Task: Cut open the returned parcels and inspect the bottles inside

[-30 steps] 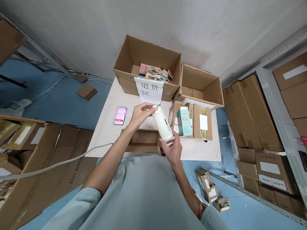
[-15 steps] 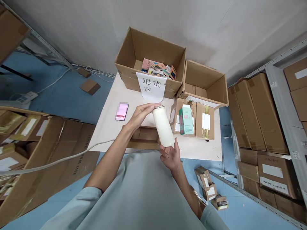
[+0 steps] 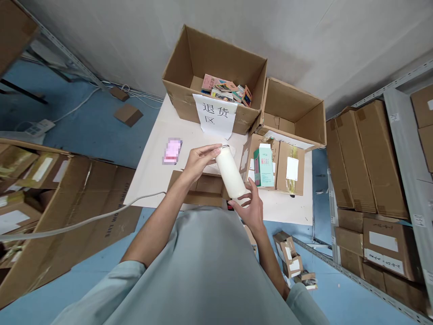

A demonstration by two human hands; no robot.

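A tilted white bottle [image 3: 230, 172] with a thin metallic rim at its upper end is held above the table. My left hand [image 3: 199, 162] grips it near that rim, thumb and fingers around the top. At the lower end, my right hand [image 3: 252, 208] has its thumb and curled fingers about the base. Below the bottle lies an open shallow cardboard box [image 3: 204, 198], partly hidden by my left arm. A green and white carton [image 3: 265, 166] rests on taped cardboard boxes [image 3: 291, 174] to the right.
On the white table [image 3: 149, 167] lies a blurred phone [image 3: 172, 151]. Behind stand a large carton [image 3: 233, 54] of small colourful boxes, with a paper sign [image 3: 216, 116], and a second open carton [image 3: 294, 106]. A grey cable [image 3: 101, 219] crosses from the left. Shelved boxes [image 3: 379, 158] line the right.
My right hand has shifted up and right around the bottle's base, its fingers more spread. The bottle has turned slightly in my left hand. The view has moved a little.
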